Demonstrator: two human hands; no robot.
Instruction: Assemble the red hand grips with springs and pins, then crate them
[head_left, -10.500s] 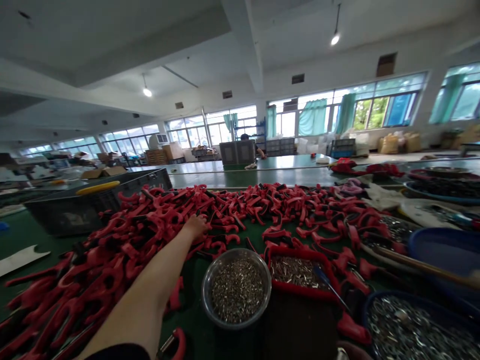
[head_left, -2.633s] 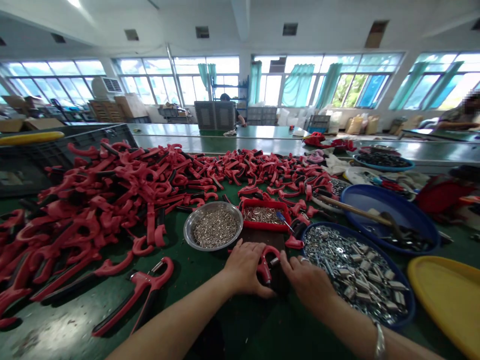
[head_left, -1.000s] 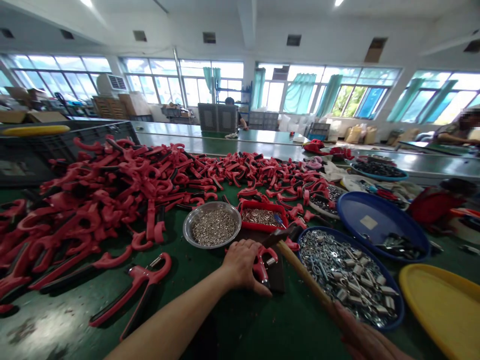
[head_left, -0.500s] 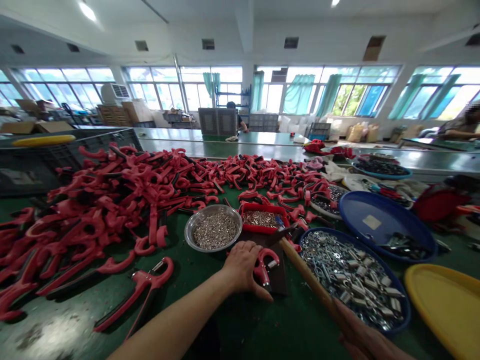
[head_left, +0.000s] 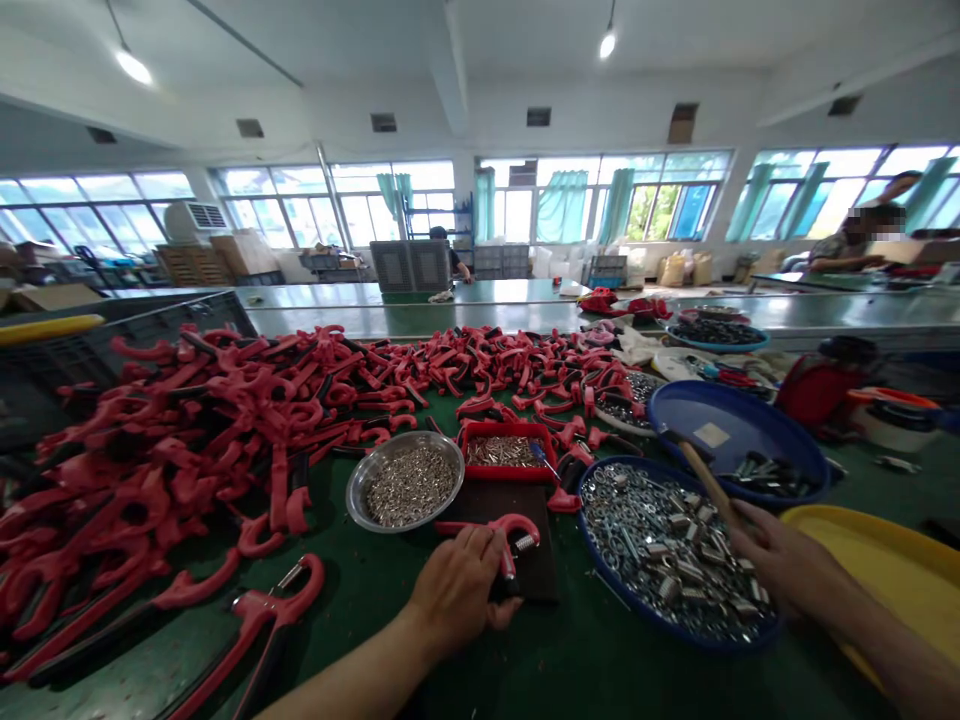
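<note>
My left hand (head_left: pixel 457 588) is closed on a red tool handle (head_left: pixel 501 532) that lies on a dark block (head_left: pixel 534 568) in front of me. My right hand (head_left: pixel 780 562) grips the wooden shaft of a hammer (head_left: pixel 701 478). The hammer's head sits out to the right, over the blue bowl of metal springs and washers (head_left: pixel 660 555). A steel bowl of small silver pins (head_left: pixel 405 482) and a red tray of pins (head_left: pixel 501 450) stand just beyond the block.
A big heap of red and black handles (head_left: pixel 225 420) covers the green table's left and middle. Another handle pair (head_left: pixel 247 615) lies near my left arm. Blue basin (head_left: pixel 739 440) and yellow basin (head_left: pixel 900 580) on the right; dark crate (head_left: pixel 45 370) far left. People sit at distant tables.
The hammer has swung away from the handle to the right, over the blue bowls. My left hand still holds the red handle on the block. The view has shifted slightly down and right.
</note>
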